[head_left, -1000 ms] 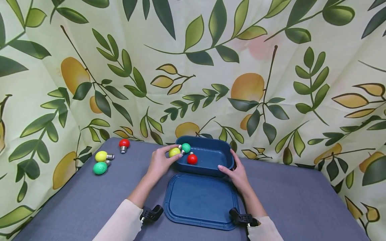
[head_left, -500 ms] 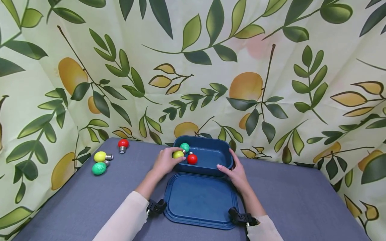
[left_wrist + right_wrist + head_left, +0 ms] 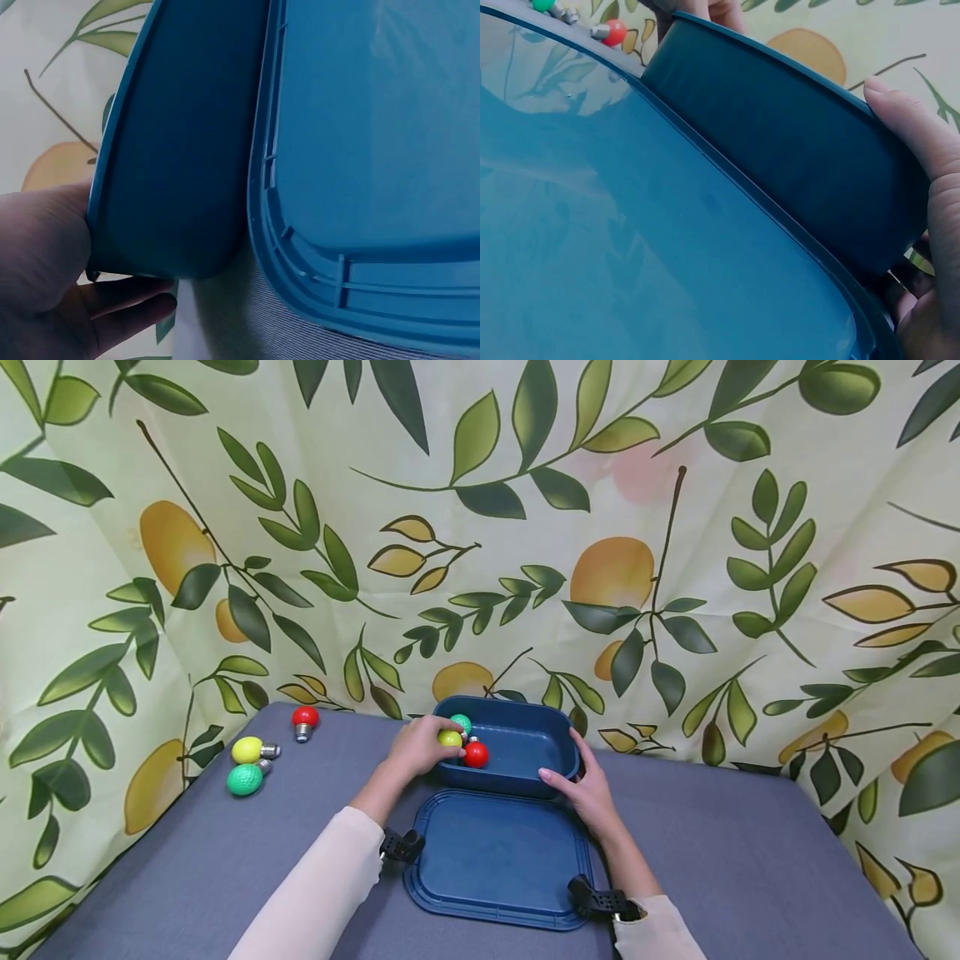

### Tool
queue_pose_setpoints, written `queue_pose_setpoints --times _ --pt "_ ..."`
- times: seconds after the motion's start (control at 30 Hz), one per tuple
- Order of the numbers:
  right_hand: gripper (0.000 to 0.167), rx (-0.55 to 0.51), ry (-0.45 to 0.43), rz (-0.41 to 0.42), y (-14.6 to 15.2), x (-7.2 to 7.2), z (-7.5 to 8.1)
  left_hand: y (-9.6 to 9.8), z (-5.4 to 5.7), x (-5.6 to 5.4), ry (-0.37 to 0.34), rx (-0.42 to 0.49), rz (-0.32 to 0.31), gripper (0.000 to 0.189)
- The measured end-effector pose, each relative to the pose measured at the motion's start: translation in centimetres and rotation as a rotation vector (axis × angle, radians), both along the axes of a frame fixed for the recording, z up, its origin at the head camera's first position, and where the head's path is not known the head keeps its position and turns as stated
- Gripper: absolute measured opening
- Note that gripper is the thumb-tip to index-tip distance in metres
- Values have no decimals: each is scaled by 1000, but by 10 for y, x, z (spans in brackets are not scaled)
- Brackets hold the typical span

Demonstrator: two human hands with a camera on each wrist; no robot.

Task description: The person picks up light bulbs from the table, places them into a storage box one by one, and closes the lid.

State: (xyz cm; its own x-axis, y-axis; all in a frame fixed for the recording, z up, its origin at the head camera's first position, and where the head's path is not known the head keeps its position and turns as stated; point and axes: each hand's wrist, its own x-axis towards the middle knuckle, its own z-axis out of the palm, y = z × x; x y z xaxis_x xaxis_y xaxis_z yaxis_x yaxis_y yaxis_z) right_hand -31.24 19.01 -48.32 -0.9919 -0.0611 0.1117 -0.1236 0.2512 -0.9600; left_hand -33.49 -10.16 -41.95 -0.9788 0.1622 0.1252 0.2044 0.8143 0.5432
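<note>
My left hand (image 3: 420, 745) reaches over the left end of a blue plastic box (image 3: 517, 783), pinching a yellow light bulb (image 3: 450, 738) just inside it. In the left wrist view some of its fingers (image 3: 139, 311) lie outside the box wall; the bulb is hidden there. Beside that bulb in the box are a green light bulb (image 3: 462, 722) and a red light bulb (image 3: 476, 754). My right hand (image 3: 588, 785) grips the box's right end, thumb on the near rim and fingers round the outside. The right wrist view shows this thumb (image 3: 904, 116) on the rim.
A flat blue lid (image 3: 498, 860) lies in front of the box, close against it. At the table's far left are a red bulb (image 3: 304, 723), a yellow bulb (image 3: 253, 750) and a green bulb (image 3: 245, 779). A leaf-patterned cloth (image 3: 510, 635) hangs behind the grey table (image 3: 720, 852).
My left hand has moved right with the yellow bulb, from over the box's left rim to inside, beside the green and red bulbs. The right hand keeps its grip on the box.
</note>
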Motion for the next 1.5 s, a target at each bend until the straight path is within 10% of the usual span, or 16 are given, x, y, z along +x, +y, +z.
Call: queue_pose_setpoints --times 0.37,1.5 --pt "91 11 -3 -8 2 0 0 7 13 -9 -4 -204 -9 38" --pt "92 37 0 -25 0 -2 -1 24 6 -9 -47 -223 130 36"
